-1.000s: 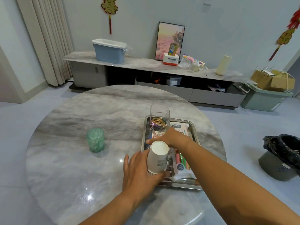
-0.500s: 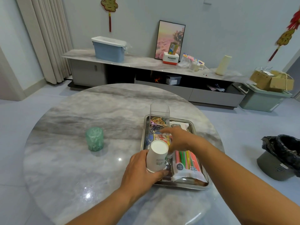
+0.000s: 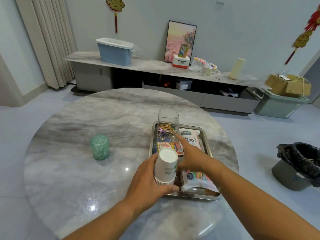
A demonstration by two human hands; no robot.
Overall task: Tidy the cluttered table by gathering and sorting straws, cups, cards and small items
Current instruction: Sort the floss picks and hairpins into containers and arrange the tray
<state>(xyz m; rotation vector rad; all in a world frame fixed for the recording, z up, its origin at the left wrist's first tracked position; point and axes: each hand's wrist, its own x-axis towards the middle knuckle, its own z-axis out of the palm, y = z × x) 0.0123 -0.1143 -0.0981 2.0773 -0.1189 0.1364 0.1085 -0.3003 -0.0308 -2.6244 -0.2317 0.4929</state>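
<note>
**Holding the cups at the tray**

Standing well left of the steel tray, the green patterned glass jar sits alone on the marble table. Your left hand grips the stack of upside-down white paper cups at the tray's near left corner. Your right hand lies over the tray, fingers straight, index fingertip by the clear plastic box of clips; the straw packet lies beneath your wrist.
</note>
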